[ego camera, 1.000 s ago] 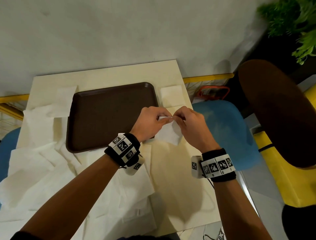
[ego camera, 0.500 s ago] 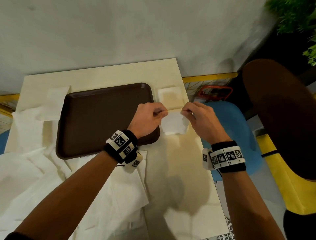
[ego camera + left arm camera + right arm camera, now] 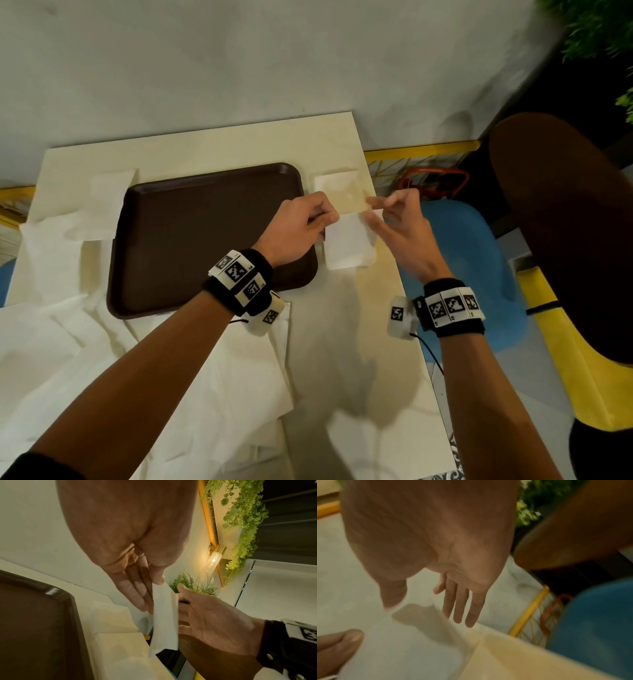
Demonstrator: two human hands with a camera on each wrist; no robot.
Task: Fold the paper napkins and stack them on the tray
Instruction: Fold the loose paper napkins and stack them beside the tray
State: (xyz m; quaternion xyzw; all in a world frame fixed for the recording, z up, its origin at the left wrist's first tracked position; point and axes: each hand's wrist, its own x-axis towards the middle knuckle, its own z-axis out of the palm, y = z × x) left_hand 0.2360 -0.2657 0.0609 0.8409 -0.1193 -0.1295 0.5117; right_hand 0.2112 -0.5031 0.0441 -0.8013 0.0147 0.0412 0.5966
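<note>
Cream table (image 3: 212,144) against a grey wall, brown tray (image 3: 205,236) in its middle.
Near the table's right edge, left hand (image 3: 298,226) pinches a small folded napkin (image 3: 347,246); right hand (image 3: 397,222) apparently pinches it too, other fingers spread. Loose napkins (image 3: 102,342) crowd the near-left corner.

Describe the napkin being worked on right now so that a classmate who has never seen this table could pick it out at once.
Start at the brown tray in the middle of the pale table. Just off the tray's right edge, the left hand and right hand hold the small white napkin up by its top edge. Unlike the folded napkin lying flat behind it and the loose napkins to the left, it hangs in the air.
</note>
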